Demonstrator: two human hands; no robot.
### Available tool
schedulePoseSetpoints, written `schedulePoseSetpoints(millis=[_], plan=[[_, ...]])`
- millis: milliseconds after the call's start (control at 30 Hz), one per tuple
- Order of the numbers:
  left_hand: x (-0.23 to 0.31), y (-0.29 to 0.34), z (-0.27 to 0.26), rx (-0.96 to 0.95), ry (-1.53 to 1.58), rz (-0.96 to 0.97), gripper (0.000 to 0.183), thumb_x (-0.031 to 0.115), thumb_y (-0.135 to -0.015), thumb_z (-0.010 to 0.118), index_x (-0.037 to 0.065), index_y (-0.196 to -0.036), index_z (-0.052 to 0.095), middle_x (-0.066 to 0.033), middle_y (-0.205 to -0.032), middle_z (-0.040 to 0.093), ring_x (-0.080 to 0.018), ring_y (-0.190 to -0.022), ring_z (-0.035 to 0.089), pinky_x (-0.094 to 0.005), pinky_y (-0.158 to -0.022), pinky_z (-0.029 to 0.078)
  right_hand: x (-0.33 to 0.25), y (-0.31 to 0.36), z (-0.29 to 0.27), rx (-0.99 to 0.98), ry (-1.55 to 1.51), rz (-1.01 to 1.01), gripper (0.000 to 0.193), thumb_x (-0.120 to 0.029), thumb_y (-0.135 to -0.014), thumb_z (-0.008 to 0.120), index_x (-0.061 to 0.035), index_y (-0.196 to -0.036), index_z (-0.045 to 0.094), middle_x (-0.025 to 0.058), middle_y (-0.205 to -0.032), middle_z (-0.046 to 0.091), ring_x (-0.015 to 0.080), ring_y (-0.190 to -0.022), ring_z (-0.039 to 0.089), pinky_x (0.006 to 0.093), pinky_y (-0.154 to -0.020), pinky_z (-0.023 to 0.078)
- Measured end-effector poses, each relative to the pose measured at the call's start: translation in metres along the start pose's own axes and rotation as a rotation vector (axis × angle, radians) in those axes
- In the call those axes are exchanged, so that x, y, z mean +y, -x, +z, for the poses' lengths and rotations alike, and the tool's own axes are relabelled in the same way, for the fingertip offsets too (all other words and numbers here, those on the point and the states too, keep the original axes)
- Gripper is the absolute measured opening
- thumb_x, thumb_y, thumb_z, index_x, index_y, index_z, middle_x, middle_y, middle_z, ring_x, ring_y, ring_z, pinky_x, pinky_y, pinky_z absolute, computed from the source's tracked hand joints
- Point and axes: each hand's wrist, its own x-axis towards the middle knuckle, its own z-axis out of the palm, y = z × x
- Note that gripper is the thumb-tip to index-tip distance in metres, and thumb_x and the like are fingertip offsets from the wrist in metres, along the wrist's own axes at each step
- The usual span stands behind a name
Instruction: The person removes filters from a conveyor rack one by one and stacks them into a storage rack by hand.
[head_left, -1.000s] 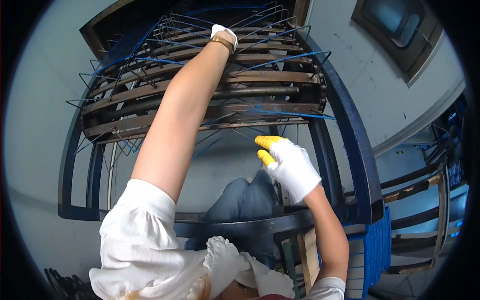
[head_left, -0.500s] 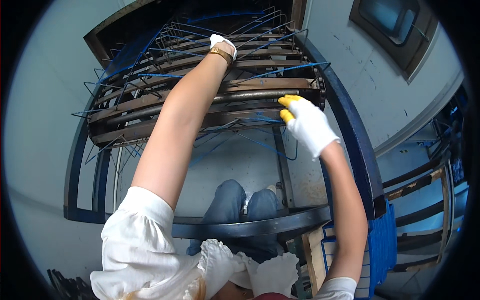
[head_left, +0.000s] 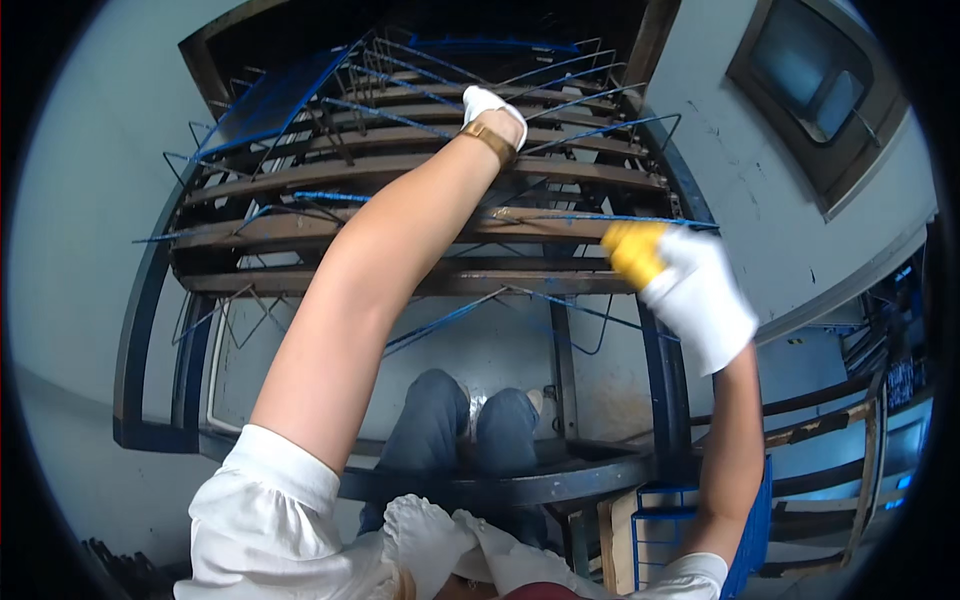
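Note:
My left arm stretches far over a conveyor of brown metal slats (head_left: 560, 225). My left hand (head_left: 498, 108), in a white glove with a watch at the wrist, is among thin bent wire frames (head_left: 575, 130) with blue paint on them; its fingers are hidden. My right hand (head_left: 690, 285), in a white glove with yellow-coated fingers, is blurred by motion near the right end of the front slats. Its fingers look curled together, and anything inside them is hidden. A blue-painted wire (head_left: 590, 217) runs just above those fingers.
A blue mesh panel (head_left: 280, 100) lies at the back left, before a dark opening. The machine's dark metal frame (head_left: 490, 485) crosses in front of my legs. Right of it are a blue wire rack (head_left: 660, 515) and a shelf frame (head_left: 870, 450). A window (head_left: 808, 95) is set in the right wall.
My right hand has moved to the right and its fingers have curled in. My left hand has shifted right and slightly nearer. The slats and wire frames also sit differently in view.

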Motion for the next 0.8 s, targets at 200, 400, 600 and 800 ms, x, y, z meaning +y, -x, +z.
schedulePoseSetpoints(millis=[200,400,600,800], plan=[[0.005,0.029,-0.017,0.091,-0.009,0.008,0.034,0.032,-0.093,0.043,0.024,-0.117,0.066,0.0016,-0.12,0.064,-0.0179,-0.112,0.058,-0.0422,-0.088,0.041,0.024,-0.053,-0.037,0.522,-0.014,0.249,0.031,-0.019,-0.089,0.061,-0.0069,-0.117,0.065,0.014,-0.1,0.069,0.0186,-0.085,0.066,0.0261,-0.076,0.049],[0.003,0.044,-0.028,-0.055,0.024,0.001,0.036,0.032,-0.094,0.039,0.025,-0.121,0.062,0.0034,-0.128,0.059,-0.0105,-0.117,0.054,-0.0345,-0.095,0.039,0.029,0.002,-0.059,0.498,0.103,0.441,0.032,-0.018,-0.089,0.061,-0.0063,-0.119,0.064,0.0135,-0.102,0.069,0.017,-0.089,0.065,0.025,-0.081,0.048],[0.008,-0.003,0.0,0.021,0.052,0.003,0.038,0.028,-0.091,0.037,0.021,-0.117,0.064,-0.0035,-0.126,0.06,-0.0186,-0.116,0.056,-0.0358,-0.092,0.041,0.058,0.069,-0.074,0.574,0.015,0.588,0.031,-0.011,-0.091,0.06,-0.0048,-0.122,0.063,0.0099,-0.101,0.068,0.0134,-0.091,0.063,0.023,-0.083,0.048],[0.008,0.014,-0.009,-0.068,0.002,-0.034,0.045,0.029,-0.094,0.033,0.022,-0.133,0.053,-0.002,-0.141,0.049,-0.0148,-0.131,0.044,-0.0389,-0.099,0.035,0.071,0.112,-0.081,0.63,-0.003,0.526,0.032,-0.013,-0.093,0.058,-0.0063,-0.125,0.061,0.0081,-0.101,0.068,0.0108,-0.088,0.063,0.0202,-0.079,0.049]])
